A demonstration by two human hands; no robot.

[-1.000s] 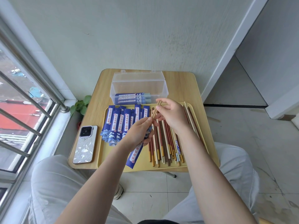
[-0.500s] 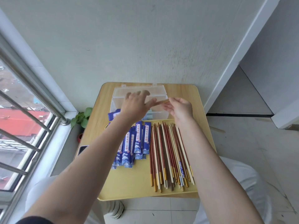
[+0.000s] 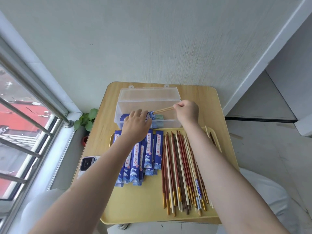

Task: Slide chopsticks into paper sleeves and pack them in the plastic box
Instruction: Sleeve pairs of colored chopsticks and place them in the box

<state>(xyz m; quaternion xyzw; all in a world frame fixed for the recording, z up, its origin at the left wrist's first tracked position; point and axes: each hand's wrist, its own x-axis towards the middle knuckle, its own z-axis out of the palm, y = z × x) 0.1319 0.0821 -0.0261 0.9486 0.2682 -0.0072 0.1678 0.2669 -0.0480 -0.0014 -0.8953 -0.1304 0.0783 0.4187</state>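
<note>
Head view, left to right: left hand (image 3: 135, 123) presses the sleeved chopsticks (image 3: 152, 114) into the plastic box (image 3: 148, 100), fingers curled over the flimsy paper; right hand (image 3: 186, 110) pinches the light, stiff bare ends, the better hold.

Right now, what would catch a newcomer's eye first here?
Two hands meet over the clear plastic box at the table's far edge: the right hand pinches a chopstick pair, the left hand holds its blue sleeve. Nearer, a yellow tray carries blue sleeves beside bare chopsticks.
</note>
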